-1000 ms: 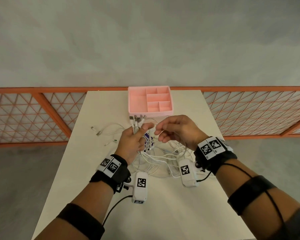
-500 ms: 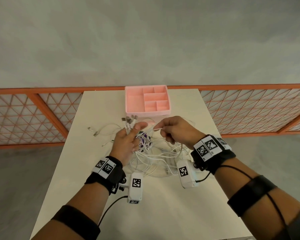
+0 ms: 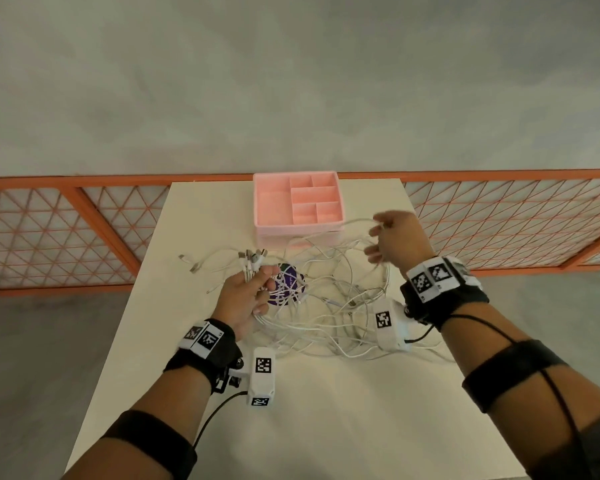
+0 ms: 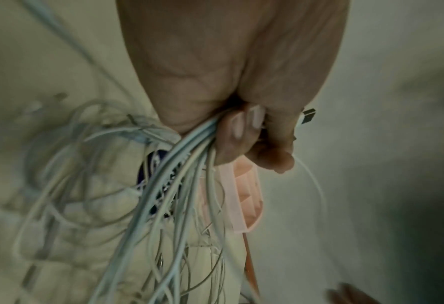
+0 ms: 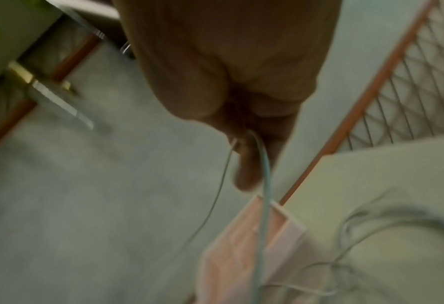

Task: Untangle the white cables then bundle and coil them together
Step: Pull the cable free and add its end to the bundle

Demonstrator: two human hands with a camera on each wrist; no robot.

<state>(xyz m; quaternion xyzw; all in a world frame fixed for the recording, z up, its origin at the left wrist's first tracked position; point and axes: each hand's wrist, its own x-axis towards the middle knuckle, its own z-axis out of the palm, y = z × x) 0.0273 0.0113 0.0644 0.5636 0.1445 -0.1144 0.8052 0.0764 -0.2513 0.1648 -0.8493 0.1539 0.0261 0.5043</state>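
The left hand [image 3: 246,299] grips a bundle of white cables [image 3: 326,306], fingers curled round them; their plugs [image 3: 252,258] fan out just past its thumb. In the left wrist view the fingers [image 4: 237,133] close on the strands, which hang down from the fist into a loose tangle on the table [image 3: 326,427].

The right hand [image 3: 395,240] is raised, well apart from the left and farther from the person. It pinches one cable near its fingertips; the right wrist view, though blurred, shows thin strands [image 5: 263,185] running out of the closed fingers [image 5: 247,168] and down. That cable arcs back from the right hand to the heap between the hands.

The heap lies between and below both hands, partly covering a purple disc [image 3: 291,282] just beside the left hand. A few loose cable ends [image 3: 194,265] lie on the table beyond the left hand, on its outer side.

A pink tray [image 3: 267,209] with compartments stands past both hands, close beside the right hand. An orange railing [image 3: 84,216] runs behind the table.
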